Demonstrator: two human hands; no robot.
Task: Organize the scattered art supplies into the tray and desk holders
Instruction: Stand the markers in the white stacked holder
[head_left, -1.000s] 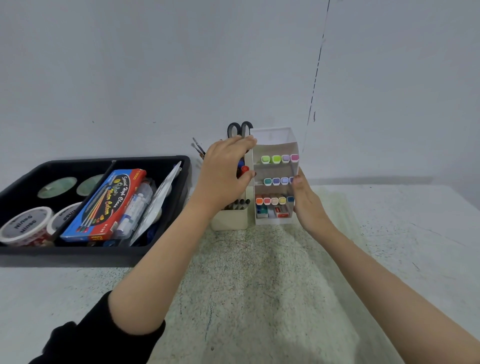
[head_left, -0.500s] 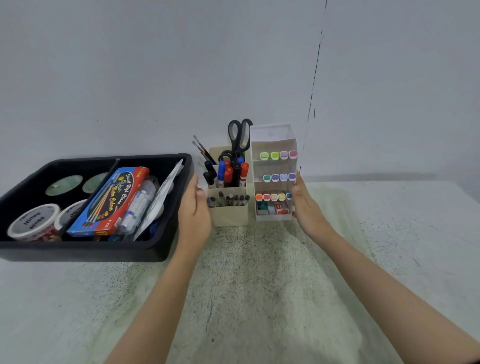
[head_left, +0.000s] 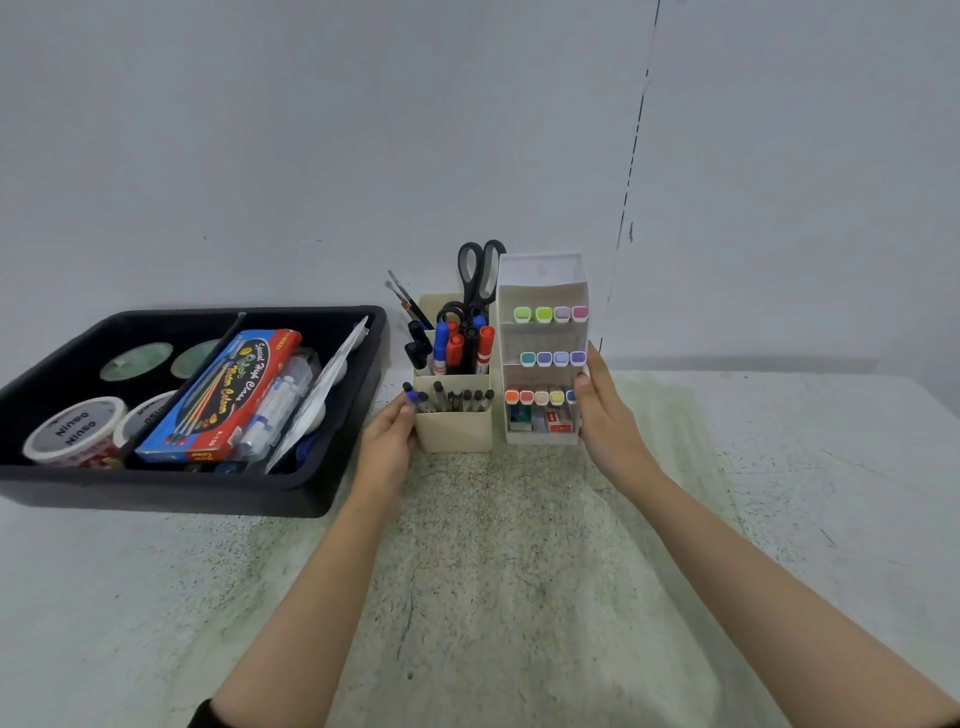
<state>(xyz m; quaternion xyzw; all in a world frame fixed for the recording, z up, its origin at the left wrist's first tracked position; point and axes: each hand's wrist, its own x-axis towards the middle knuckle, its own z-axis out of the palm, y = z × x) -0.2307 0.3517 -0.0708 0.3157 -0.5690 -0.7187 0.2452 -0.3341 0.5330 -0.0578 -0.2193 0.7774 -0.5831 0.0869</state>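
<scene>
Head view finds both hands bracketing the two desk holders at the back of the table (head_left: 519, 597). The left hand (head_left: 387, 441) lies with fairly straight fingers against the left wall of the cream pen holder (head_left: 457, 428), gripping nothing. The right hand (head_left: 605, 421) is flat and upright against the right wall of the white marker rack (head_left: 540, 273), thumb at its front edge.

The two holders stand upright, just beside each other, with a narrow gap between them. The cream one carries pens, markers, brushes and scissors (head_left: 480, 270). The rack shows three rows of coloured marker caps (head_left: 550, 358), with small boxes at the bottom. To the left, near the left hand but apart from it, the black tray (head_left: 171, 493) holds a watercolour box (head_left: 223, 395), round tubs (head_left: 72, 428) and other supplies.

Every supply in view sits in the tray or in a holder, so sorting looks finished. The step in hand seems to be squaring up the holders. The next move likely calls for an even inward press from both sides, closing the gap without tipping the tall rack, and then letting go.
</scene>
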